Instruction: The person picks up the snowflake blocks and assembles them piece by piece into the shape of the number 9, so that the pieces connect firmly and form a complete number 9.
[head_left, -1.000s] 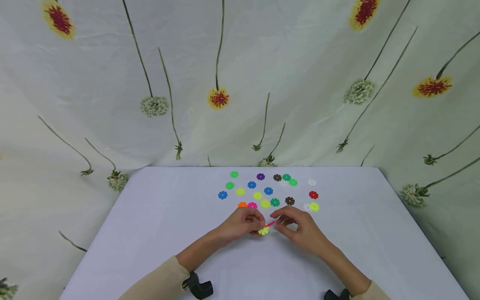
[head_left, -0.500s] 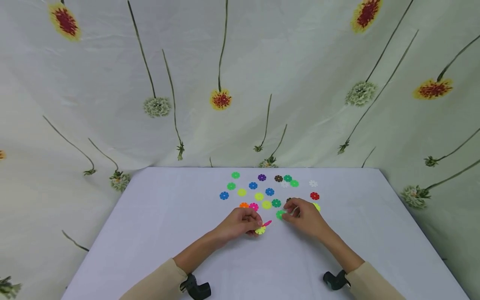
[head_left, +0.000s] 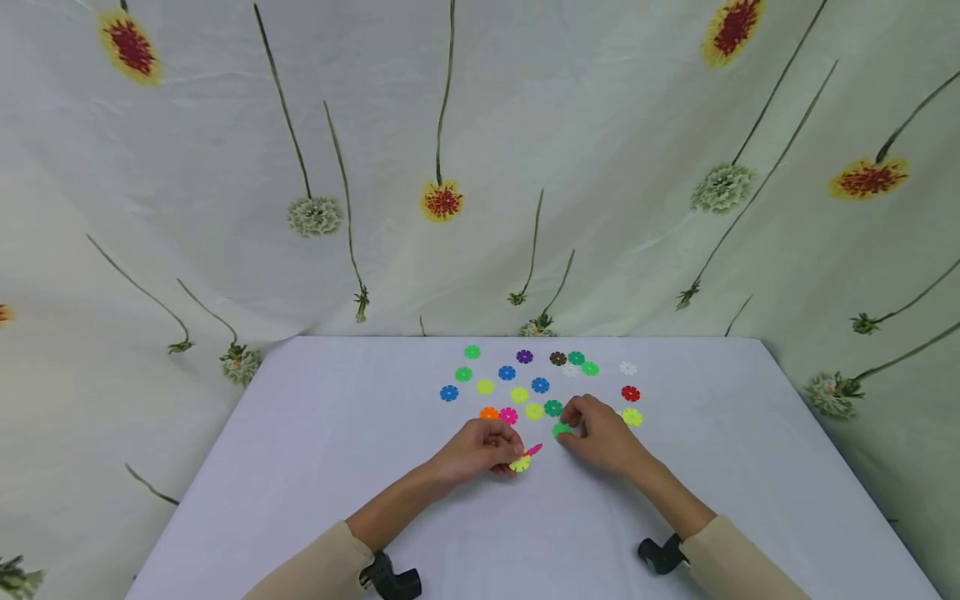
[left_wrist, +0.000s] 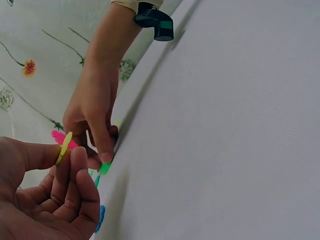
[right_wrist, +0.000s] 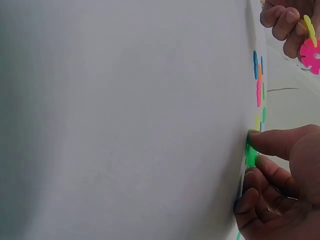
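My left hand (head_left: 480, 447) pinches a yellow notched disc (head_left: 520, 464) between thumb and fingertips. A pink notched disc (right_wrist: 310, 57) is slotted edge-on into the yellow one, at an angle to it. To the right, my right hand (head_left: 603, 435) is low at the table, its thumb and index finger on opposite edges of a light green notched disc (right_wrist: 251, 152). That green disc lies at the tabletop, and part of it is hidden by the fingers in the head view. A small gap separates it from the joined pair.
Several more notched discs are spread over the white table (head_left: 337, 433) beyond the hands, among them an orange disc (head_left: 489, 413), a dark green disc (head_left: 552, 408), a red disc (head_left: 631, 393) and a purple disc (head_left: 524, 357). A flower-printed cloth (head_left: 600, 125) hangs behind the table.
My right hand has moved away from the joined discs to the right and come to the light green disc at the table. The left hand keeps its hold on the yellow disc, nearly still.
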